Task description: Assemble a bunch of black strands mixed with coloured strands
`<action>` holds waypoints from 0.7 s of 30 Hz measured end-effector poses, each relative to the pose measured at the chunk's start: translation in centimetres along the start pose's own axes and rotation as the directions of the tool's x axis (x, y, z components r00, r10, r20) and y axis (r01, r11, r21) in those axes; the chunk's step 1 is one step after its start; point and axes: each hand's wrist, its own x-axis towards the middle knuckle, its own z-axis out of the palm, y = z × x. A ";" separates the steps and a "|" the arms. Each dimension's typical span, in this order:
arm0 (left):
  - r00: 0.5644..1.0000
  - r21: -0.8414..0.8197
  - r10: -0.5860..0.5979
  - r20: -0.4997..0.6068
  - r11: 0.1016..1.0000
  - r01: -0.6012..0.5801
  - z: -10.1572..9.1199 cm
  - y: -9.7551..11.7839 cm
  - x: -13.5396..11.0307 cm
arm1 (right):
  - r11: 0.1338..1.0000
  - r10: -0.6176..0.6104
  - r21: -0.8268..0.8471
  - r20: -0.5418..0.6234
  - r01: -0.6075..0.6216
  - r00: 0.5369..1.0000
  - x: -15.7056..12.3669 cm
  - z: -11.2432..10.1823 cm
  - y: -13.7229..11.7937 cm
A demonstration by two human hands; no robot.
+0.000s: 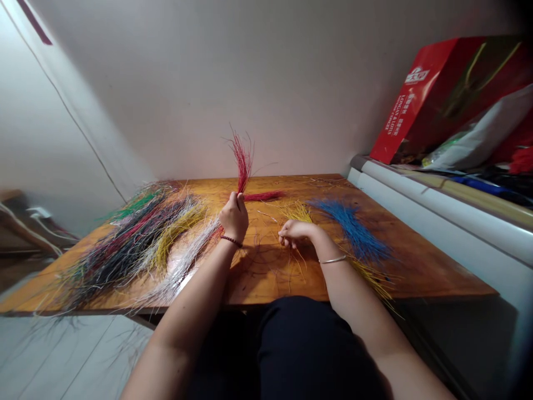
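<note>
My left hand [234, 215] is closed around a bundle of thin red wires [242, 161], held upright so its loose ends fan out above the fist. My right hand [295, 233] hovers over the table's middle with its fingers pinched together. Thin strands show near those fingertips, but whether they are gripped is unclear. Behind my left hand, more red wires [264, 196] lie flat. A yellow wire bundle [370, 278] passes partly hidden beneath my right wrist, and a blue wire bundle [352, 228] rests to its right.
On the left of the wooden table [433, 272] are heaped wire bundles: green [135, 205], black [120, 261], yellow [179, 228] and white [189, 264]. Loose strands overhang the front edge. A red box [416, 94] stands on a white surface at right. A wall closes the back.
</note>
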 end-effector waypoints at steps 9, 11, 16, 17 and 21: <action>0.988 0.075 0.128 0.084 0.988 -0.134 0.0 0.0 -0.3 | 0.908 -0.185 0.218 -0.555 0.357 0.811 1.7 -0.6 0.5; 0.974 0.066 0.197 0.112 0.976 -0.206 0.2 -0.1 -0.4 | 0.843 -0.260 0.225 -0.627 0.489 0.735 1.5 -0.5 -0.2; 0.936 0.068 0.302 0.182 0.946 -0.318 0.6 -0.3 -0.6 | 0.650 -0.347 0.304 -0.696 0.696 0.628 0.1 0.0 -2.2; 0.931 0.077 0.310 0.193 0.941 -0.329 0.7 -0.3 -0.7 | 0.629 -0.358 0.313 -0.695 0.711 0.623 -0.1 0.1 -2.5; 0.909 0.091 0.348 0.229 0.922 -0.375 0.8 -0.4 -0.8 | 0.580 -0.354 0.321 -0.729 0.749 0.587 -0.3 0.3 -2.7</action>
